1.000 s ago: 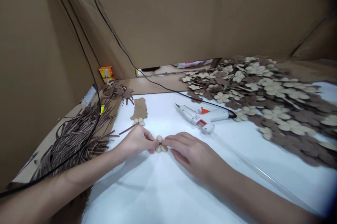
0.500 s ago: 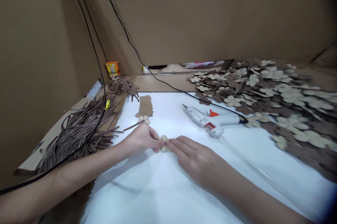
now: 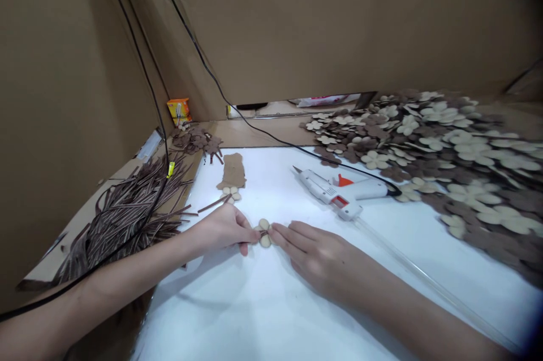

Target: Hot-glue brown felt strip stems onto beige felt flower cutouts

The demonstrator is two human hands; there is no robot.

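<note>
A small beige flower cutout lies between my two hands over the white board. A short brown piece, possibly a strip, shows across its middle. My left hand pinches the flower's left side, thumb and forefinger closed. From the other side, the fingertips of my right hand grip the right petals, its other fingers lying together. Beyond my left hand, a second beige flower with a brown strip across it touches a piece of brown cardboard.
A white glue gun with an orange trigger lies right of centre, its black cable crossing the board's back. Beige and brown flowers are heaped at the right. Brown strips pile at the left, near an orange box.
My left fingers have shifted slightly left on the flower, so more of its middle and the brown piece shows. My right hand keeps its grip in nearly the same place.
</note>
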